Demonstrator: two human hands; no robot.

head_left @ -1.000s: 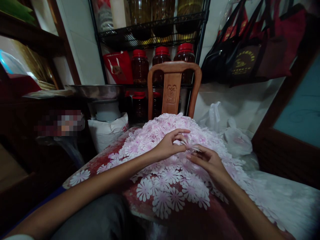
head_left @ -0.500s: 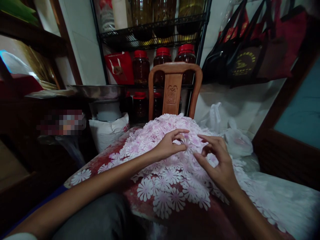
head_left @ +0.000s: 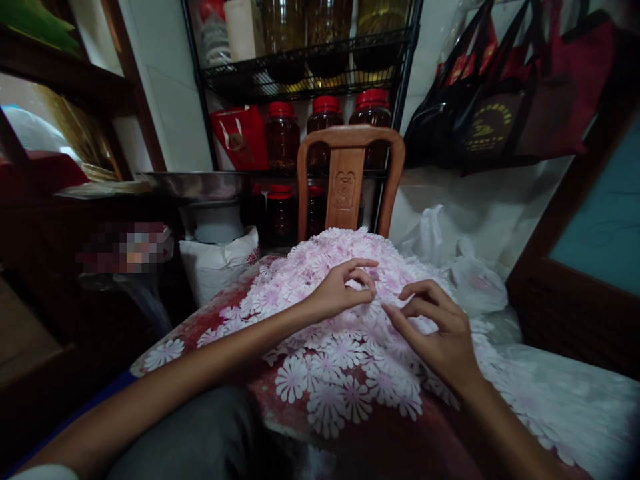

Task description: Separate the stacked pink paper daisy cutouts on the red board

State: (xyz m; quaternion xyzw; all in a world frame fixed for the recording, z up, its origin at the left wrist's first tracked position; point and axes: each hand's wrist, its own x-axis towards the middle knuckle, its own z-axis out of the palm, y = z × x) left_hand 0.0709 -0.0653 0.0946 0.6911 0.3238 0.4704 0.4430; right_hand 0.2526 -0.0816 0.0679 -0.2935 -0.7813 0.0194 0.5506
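Note:
A heap of thin white flower cutouts with pink-violet centres (head_left: 345, 353) covers much of the red tabletop (head_left: 235, 297). Over the heap, my left hand (head_left: 345, 290) pinches with thumb and a bent finger, its index finger stretched out. A flower cutout seems to be in that pinch, though its outline is hard to separate from the flowers behind. My right hand (head_left: 437, 327) hovers just to the right, palm inward and fingers bent. Its thumb and fingertips are apart, near my left fingertips, with nothing visible between them.
Behind the table stands a carved wooden chair (head_left: 345, 180), before a wire shelf (head_left: 305, 77) of red-lidded jars (head_left: 283, 137). White plastic bags (head_left: 475, 280) lie at the right. A white sack (head_left: 215, 267) and a metal basin (head_left: 200, 185) are at the left. Bags (head_left: 493, 123) hang on the wall.
My right hand's fingers have shifted slightly and its index finger is more bent. The flower cutout at my left fingertips shows less clearly. My left hand has barely moved.

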